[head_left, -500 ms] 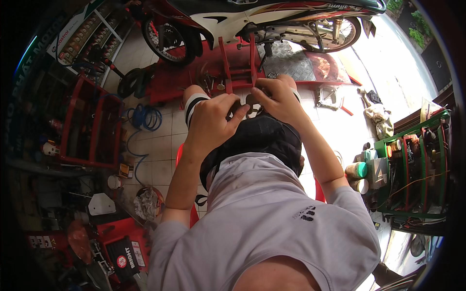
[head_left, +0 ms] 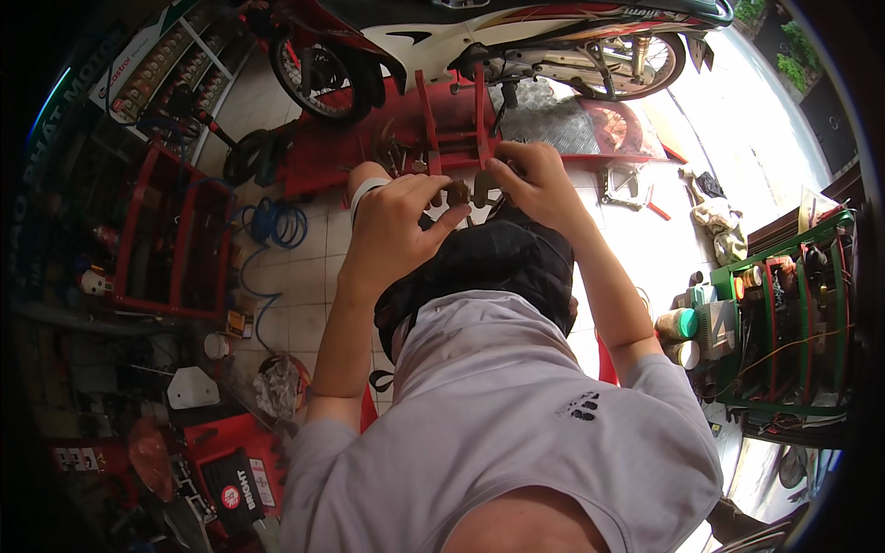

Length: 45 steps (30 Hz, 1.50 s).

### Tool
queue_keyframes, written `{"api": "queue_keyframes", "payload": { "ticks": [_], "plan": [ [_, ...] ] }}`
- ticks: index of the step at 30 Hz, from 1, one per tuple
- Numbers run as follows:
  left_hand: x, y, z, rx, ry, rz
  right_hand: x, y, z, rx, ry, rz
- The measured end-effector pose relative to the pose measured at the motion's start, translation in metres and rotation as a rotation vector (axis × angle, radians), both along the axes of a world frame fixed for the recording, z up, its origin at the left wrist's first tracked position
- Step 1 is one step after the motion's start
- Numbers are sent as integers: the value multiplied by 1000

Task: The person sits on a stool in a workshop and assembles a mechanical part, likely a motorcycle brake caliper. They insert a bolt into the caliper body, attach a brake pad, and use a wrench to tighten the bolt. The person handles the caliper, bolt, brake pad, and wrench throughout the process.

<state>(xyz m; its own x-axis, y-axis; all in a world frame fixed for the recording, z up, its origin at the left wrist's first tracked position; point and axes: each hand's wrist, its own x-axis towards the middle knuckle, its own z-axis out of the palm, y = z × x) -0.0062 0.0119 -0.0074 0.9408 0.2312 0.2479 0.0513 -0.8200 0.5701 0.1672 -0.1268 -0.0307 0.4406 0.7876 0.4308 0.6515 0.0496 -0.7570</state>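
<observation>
Both hands meet above my lap, each in a pinch. My left hand (head_left: 403, 217) grips a small brownish metal part (head_left: 457, 193) between thumb and fingers. In my right hand (head_left: 536, 187) is a flat, dark metal piece (head_left: 482, 188), held by the thumb and bent fingers. The two pieces sit side by side, almost meeting; whether they touch I cannot tell. Their exact kind is too small and dim to make out. Black cloth (head_left: 479, 258) covers my lap just below the hands.
Ahead, a motorbike (head_left: 498, 46) stands over a red lift platform (head_left: 323, 157) with an upright red frame (head_left: 452, 138). A red rack (head_left: 175, 235) and coiled blue hose (head_left: 277, 224) are left. A green shelf (head_left: 784, 313) and green-lidded jar (head_left: 678, 323) stand right.
My right hand has shifted slightly right and turned, so the flat metal piece shows more. My left hand has moved a little, and the brownish part is now in plainer sight.
</observation>
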Motion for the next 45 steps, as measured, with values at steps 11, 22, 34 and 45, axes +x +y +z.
{"api": "queue_keyframes", "payload": {
  "ticks": [11, 22, 34, 45],
  "plan": [
    [2, -3, -4, 110, -68, 11, -2, 0, 2, -21, -37, -3],
    [2, -14, 5, -98, -187, -47, -1, 0, 0, -6, -32, -19],
    [4, -6, 2, 87, -177, -54, 0, -1, 0, -56, -19, -16],
    [10, -4, -4, -60, -523, -81, 4, -1, -2, -18, 328, 108]
  ]
}}
